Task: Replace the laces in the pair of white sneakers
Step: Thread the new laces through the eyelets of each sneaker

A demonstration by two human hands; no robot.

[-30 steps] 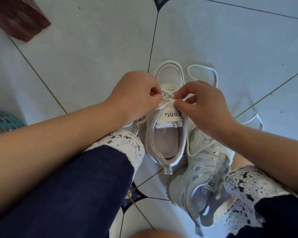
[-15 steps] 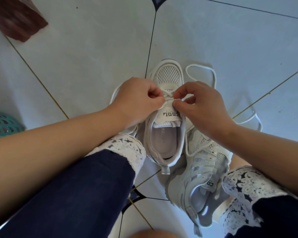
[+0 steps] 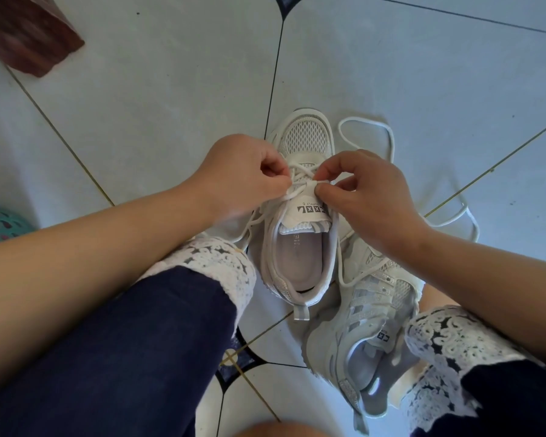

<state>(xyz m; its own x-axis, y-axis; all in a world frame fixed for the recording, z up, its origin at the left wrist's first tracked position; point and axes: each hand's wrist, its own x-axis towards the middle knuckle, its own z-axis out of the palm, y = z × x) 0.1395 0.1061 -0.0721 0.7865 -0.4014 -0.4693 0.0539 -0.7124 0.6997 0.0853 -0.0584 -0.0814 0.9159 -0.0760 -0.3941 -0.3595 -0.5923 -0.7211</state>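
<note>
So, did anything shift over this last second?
Barely. The left hand and right hand keep pinching the lace over the tongue of the upright sneaker; the strand between them now lies a bit flatter. The second sneaker, on its side, and the loose lace on the floor haven't moved.

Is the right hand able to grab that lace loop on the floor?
Probably yes. The lace loop lies on the tile beyond the right hand, with nothing between them. But that hand is pinching lace over the upright sneaker, so it must let go.
</note>
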